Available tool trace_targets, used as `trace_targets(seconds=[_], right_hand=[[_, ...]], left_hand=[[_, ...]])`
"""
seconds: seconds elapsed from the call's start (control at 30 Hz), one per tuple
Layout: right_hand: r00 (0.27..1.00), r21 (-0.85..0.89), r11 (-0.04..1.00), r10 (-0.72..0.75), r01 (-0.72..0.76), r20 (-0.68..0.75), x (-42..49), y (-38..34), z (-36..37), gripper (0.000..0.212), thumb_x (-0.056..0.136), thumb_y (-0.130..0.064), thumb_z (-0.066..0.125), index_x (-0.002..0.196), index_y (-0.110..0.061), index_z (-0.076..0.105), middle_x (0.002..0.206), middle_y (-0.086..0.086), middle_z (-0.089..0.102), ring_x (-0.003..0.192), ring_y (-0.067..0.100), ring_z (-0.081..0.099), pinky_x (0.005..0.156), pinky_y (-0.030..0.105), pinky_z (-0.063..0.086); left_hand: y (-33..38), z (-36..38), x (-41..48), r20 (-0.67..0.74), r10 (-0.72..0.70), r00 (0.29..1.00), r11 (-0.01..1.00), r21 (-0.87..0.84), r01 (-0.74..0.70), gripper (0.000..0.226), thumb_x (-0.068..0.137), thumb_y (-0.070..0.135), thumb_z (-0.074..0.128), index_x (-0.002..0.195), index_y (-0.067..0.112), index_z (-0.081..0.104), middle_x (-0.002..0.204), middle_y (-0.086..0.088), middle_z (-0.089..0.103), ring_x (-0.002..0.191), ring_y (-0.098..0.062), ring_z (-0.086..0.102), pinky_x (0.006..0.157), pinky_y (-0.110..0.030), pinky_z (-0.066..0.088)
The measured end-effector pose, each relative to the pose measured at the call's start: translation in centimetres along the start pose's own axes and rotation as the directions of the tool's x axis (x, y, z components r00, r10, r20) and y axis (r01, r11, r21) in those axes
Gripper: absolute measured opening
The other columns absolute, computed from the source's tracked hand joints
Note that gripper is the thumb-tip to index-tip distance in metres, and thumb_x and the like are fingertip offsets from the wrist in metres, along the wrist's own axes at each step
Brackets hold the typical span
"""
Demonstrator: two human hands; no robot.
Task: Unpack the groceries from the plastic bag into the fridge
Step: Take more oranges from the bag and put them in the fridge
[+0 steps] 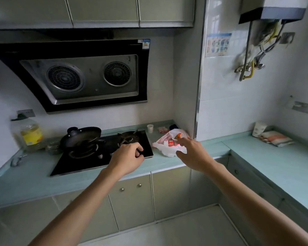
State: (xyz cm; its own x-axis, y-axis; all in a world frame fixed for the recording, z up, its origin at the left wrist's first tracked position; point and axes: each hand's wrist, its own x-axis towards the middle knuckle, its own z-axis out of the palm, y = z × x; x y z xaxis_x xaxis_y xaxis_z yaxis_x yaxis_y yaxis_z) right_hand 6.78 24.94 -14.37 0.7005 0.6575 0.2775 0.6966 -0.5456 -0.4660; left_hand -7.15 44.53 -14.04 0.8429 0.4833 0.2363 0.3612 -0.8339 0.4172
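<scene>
Head view, surface: a pale green surface (pixel 34 174) runs along the back wall and turns the corner down the right-hand wall.
Plastic bag: a white plastic bag (pixel 164 151) with red print lies crumpled on the surface just right of the stove, its mouth open toward the person.
Bag contents: a small red carton (pixel 171 143) shows in the mouth; the other contents are too hidden to tell.
Right hand: the right hand (pixel 192 153) reaches to the bag's near right edge, with forefinger and thumb spread apart and the other fingers curled in. I cannot tell whether they touch the plastic.
Left hand: the left hand (pixel 127 157) hangs over the front right corner of the stove, its fingers loosely curled and holding nothing.
Stove: a black glass gas stove (pixel 103 160) is set into the surface, with a dark pan (pixel 82 137) tilted on the left burner.
Behind the bag: a white paper cup (pixel 150 128) stands near the wall, with a small pink packet (pixel 163 129) beside it.
Left end: a big bottle of yellow oil (pixel 31 134) stands left of the pan.
Right arm of the surface: a paper cup (pixel 259 128) stands upright, with a folded cloth (pixel 276 138) just beside it.
Room: a black hood (pixel 82 75) with two round fans hangs over the stove. Grey-green cupboards (pixel 105 9) are above, matching doors (pixel 132 201) are below, the walls are white tile and the floor (pixel 185 228) is pale.
Right wall: a water heater (pixel 274 9) with pipes (pixel 252 64) under it, and a blue poster (pixel 218 44).
</scene>
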Motion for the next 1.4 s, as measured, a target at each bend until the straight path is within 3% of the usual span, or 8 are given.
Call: trace_targets(seconds=[0.3,0.63,0.8,0.93,1.1,1.27,1.33,1.4], right_hand=[[0.992,0.026,0.996,0.081,-0.084,0.096,9.1,10.5,-1.0,0.044,0.087,-0.018,0.061,0.13,-0.016,0.056,0.128,0.009,0.061,0.111,0.026,0.06,0.093,0.036,0.05],[0.949,-0.033,0.987,0.161,-0.158,0.272,20.9,18.3,5.1,0.04,0.09,-0.019,0.061,0.129,-0.017,0.057,0.124,0.006,0.064,0.105,0.021,0.064,0.09,0.033,0.054],[0.93,-0.073,0.981,0.192,-0.178,0.313,29.0,20.6,8.7,0.041,0.09,-0.016,0.063,0.13,-0.015,0.056,0.127,0.009,0.063,0.107,0.026,0.063,0.091,0.035,0.055],[0.909,-0.111,0.975,0.219,-0.192,0.354,35.2,21.9,10.3,0.038,0.092,-0.018,0.063,0.129,-0.014,0.058,0.124,0.007,0.065,0.102,0.025,0.066,0.085,0.032,0.058],[0.872,-0.166,0.959,0.277,-0.228,0.403,40.3,24.6,12.7,0.036,0.093,-0.021,0.061,0.128,-0.013,0.061,0.124,0.007,0.066,0.102,0.025,0.067,0.087,0.033,0.058],[0.842,-0.169,0.957,0.289,-0.237,0.455,43.0,27.6,16.4,0.032,0.097,-0.008,0.049,0.127,-0.01,0.061,0.129,0.008,0.063,0.111,0.024,0.063,0.09,0.027,0.052],[0.832,-0.164,0.956,0.291,-0.242,0.473,43.7,29.1,18.6,0.033,0.098,-0.005,0.044,0.125,-0.011,0.061,0.126,0.009,0.062,0.106,0.024,0.065,0.086,0.028,0.055],[0.826,-0.147,0.963,0.271,-0.228,0.495,44.3,30.7,20.7,0.033,0.099,-0.004,0.042,0.124,-0.013,0.062,0.12,0.006,0.062,0.088,0.018,0.065,0.073,0.025,0.058]], left_hand=[[3.5,6.4,11.5,0.16,-0.019,0.987,1.0,0.016,0.017,0.023,0.085,0.032,0.063,0.107,0.027,0.067,0.091,0.013,0.071,0.085,-0.008,0.066,0.077,-0.032,0.054],[0.2,15.1,24.7,0.354,-0.035,0.935,0.999,-0.001,0.038,0.023,0.078,0.039,0.063,0.1,0.031,0.068,0.1,0.007,0.071,0.09,-0.014,0.067,0.082,-0.035,0.056],[-3.2,18.8,32.9,0.425,-0.01,0.905,0.999,0.033,-0.005,0.023,0.08,0.035,0.061,0.102,0.029,0.067,0.1,0.001,0.071,0.083,-0.018,0.065,0.066,-0.028,0.047],[-5.1,21.2,39.2,0.492,-0.002,0.871,0.997,0.07,-0.037,0.03,0.083,0.036,0.061,0.111,0.028,0.066,0.11,0.001,0.068,0.097,-0.02,0.065,0.079,-0.031,0.053],[-6.6,24.7,44.7,0.514,0.051,0.856,0.995,0.043,-0.085,0.029,0.087,0.03,0.061,0.115,0.023,0.066,0.114,0.0,0.068,0.101,-0.021,0.065,0.082,-0.031,0.051],[-7.8,29.6,47.8,0.528,0.057,0.847,0.998,-0.001,-0.067,0.025,0.086,0.027,0.059,0.109,0.021,0.068,0.117,0.002,0.066,0.107,-0.022,0.063,0.093,-0.038,0.049],[-8.1,32.2,48.7,0.512,0.068,0.856,0.998,-0.038,-0.056,0.02,0.088,0.024,0.055,0.102,0.018,0.068,0.11,0.0,0.069,0.101,-0.022,0.064,0.085,-0.04,0.053],[-7.9,34.8,49.1,0.515,0.08,0.854,0.996,-0.068,-0.052,0.017,0.092,0.019,0.051,0.094,0.013,0.066,0.102,-0.002,0.07,0.09,-0.02,0.065,0.072,-0.034,0.052]])
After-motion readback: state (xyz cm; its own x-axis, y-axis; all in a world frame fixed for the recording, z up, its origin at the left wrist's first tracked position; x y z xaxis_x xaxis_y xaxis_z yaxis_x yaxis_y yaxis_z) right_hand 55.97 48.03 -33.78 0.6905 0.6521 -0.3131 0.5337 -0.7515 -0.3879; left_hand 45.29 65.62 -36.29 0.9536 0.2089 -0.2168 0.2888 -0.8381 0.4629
